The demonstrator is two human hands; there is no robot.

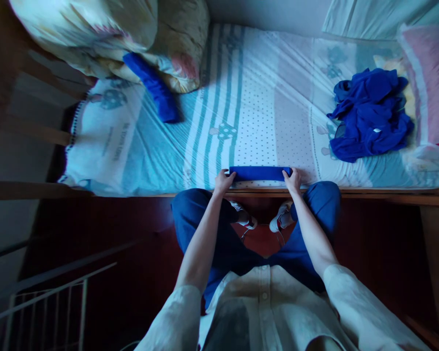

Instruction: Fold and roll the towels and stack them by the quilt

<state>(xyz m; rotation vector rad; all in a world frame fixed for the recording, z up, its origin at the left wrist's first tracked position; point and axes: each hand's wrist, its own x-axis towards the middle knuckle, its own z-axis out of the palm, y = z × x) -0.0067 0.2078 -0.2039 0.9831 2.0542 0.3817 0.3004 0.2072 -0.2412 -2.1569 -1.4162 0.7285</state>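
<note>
A rolled blue garment (259, 173) lies along the near edge of the bed (241, 97). My left hand (223, 181) grips its left end, fingers curled over it. My right hand (292, 178) grips its right end the same way. A second rolled blue garment (153, 87) rests at the back left, against a floral pillow (131, 34). A loose heap of blue clothes (369, 114) lies on the right side of the bed.
The bed has a striped and dotted sheet and a wooden front rail (388, 195). A pink pillow (431, 83) sits at the far right. A white metal rack (47, 302) stands on the dark floor at lower left. My knees and shoes are below the rail.
</note>
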